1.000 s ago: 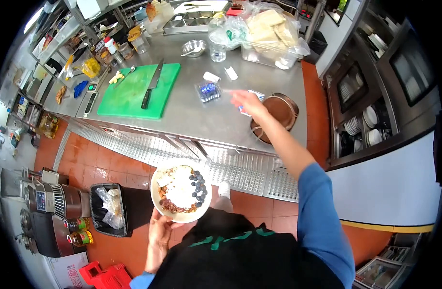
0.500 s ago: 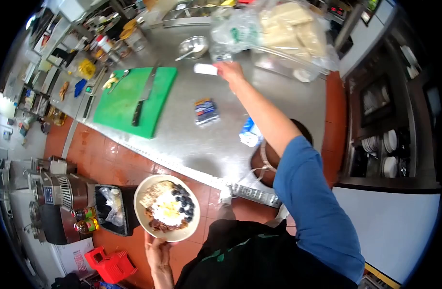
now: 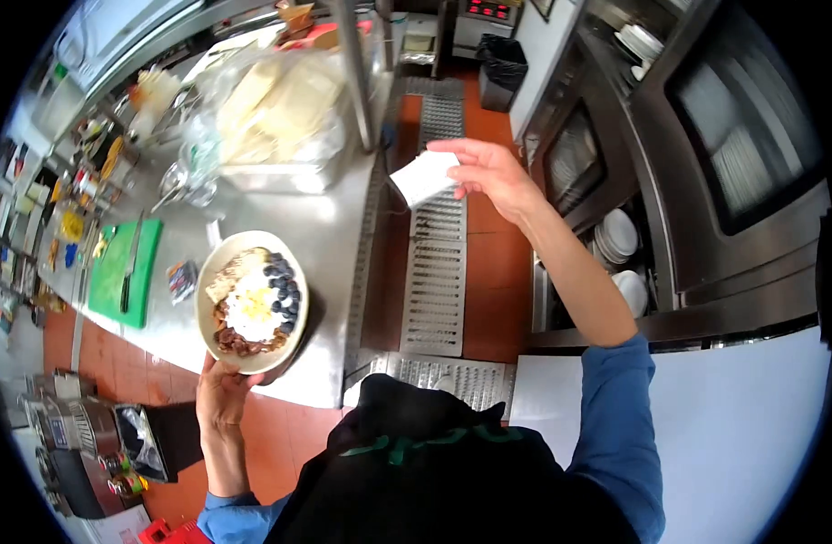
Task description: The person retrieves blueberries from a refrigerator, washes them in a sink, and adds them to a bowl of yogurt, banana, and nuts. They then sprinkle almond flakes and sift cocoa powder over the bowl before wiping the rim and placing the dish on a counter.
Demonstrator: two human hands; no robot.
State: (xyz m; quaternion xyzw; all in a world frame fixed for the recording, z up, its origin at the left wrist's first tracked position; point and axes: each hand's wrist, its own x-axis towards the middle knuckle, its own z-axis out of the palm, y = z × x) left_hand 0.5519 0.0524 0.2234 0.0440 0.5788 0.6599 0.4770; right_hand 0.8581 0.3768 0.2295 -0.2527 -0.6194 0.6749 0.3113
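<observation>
My left hand [image 3: 224, 392] supports a cream bowl [image 3: 205, 317] from below at its near edge, fingers curled under it. White yogurt-like cream [image 3: 249, 310] fills the bowl's middle, with blueberries [image 3: 285, 295] on the right, oat-like flakes [image 3: 239, 272] at the top left and brown pieces, perhaps nuts, at the bottom. My right hand [image 3: 488, 177] pinches a white piece of paper [image 3: 427, 178], held up beyond the table's right edge. A small white strip [image 3: 215, 232] lies on the steel table [image 3: 321, 344] just behind the bowl.
Left on the table are a green cutting board [image 3: 108, 281] with a knife [image 3: 131, 258], and a small packet [image 3: 181, 280]. A plastic-covered container [image 3: 280, 172] stands farther back. Metal floor grating [image 3: 434, 308] runs right of the table, beside cabinets with white plates [image 3: 618, 234].
My view has turned right. The bowl has moved from beside the table to over its near edge. My right hand has left the tabletop and now holds white paper above the floor.
</observation>
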